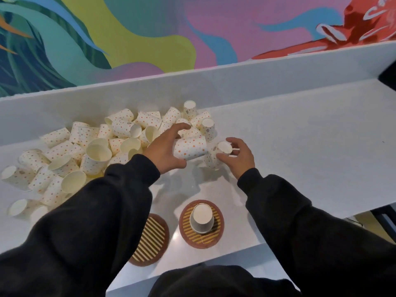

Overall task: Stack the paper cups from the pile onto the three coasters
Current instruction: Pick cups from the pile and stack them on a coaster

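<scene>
White paper cups with orange and blue dots lie in a big messy pile [96, 146] on the left side of a pale grey table [300, 146]. Some cups lie on their sides, some stand upside down, and some show their open mouths.

The left hand [165, 148] reaches out to the right edge of the pile. Its fingers and thumb curl round a sideways cup [190, 147] and hold it just above the table. The right hand [240, 157] is close beside it. Its fingers and thumb wrap round a second cup [216, 156], which leans a little with its flat bottom facing up. The two held cups are almost touching. Both arms wear black sleeves.

Nearer to the person, two round coasters with yellow stripes and brown rims sit side by side on the table. The right coaster [216, 234] has one upside-down cup [201, 219] standing in its middle. The left coaster [150, 239] is partly hidden under the left sleeve, and the part that shows is bare.

Behind the table runs a low white ledge [192, 82], and behind that is a bright painted wall [150, 28] in pink, green, blue and red.
</scene>
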The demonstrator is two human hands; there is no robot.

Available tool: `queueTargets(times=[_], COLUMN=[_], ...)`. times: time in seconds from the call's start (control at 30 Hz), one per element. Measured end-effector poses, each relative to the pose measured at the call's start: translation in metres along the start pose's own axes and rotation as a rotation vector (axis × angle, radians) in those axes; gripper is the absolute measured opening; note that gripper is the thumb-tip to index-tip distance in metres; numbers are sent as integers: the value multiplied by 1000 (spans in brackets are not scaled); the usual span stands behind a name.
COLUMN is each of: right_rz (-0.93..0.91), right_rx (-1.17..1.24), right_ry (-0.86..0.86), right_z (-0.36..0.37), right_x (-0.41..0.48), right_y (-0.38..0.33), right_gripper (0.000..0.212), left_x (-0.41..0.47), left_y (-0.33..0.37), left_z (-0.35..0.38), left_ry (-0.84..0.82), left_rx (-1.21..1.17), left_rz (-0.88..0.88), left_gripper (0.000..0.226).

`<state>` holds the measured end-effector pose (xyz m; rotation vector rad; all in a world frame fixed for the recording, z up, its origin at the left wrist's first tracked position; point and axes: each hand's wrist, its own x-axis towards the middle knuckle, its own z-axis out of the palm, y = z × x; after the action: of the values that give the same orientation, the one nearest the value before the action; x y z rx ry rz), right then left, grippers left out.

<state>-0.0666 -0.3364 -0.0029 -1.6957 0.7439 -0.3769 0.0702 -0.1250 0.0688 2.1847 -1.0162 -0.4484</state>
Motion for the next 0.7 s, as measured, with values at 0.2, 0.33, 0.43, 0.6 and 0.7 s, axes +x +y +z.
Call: queueTargets(times=[0.2,0.33,0.43,0.6,0.7], right_rz=[-129,-217,-286,-431,-489], right_rx=[109,182,208,133,17], right_ry=[28,16,-32,-110,-134], right_z=[-36,-56,-66,-65,-56], right_x=[-51,-88,-110,-135,-143], right_y=[-12,-36,-55,-72,-65], right_gripper=[45,43,45,51,53], left_x=[-70,-110,-126,-134,-134], left_y=[12,23,24,11,1], left_z=[26,54,77,107,122], left_ry=[16,75,51,55,43], left_rx=[-324,-388,-329,-251,-197], left_rz=[-131,-119,-114,-142,-160], left_gripper=[78,78,79,80,80])
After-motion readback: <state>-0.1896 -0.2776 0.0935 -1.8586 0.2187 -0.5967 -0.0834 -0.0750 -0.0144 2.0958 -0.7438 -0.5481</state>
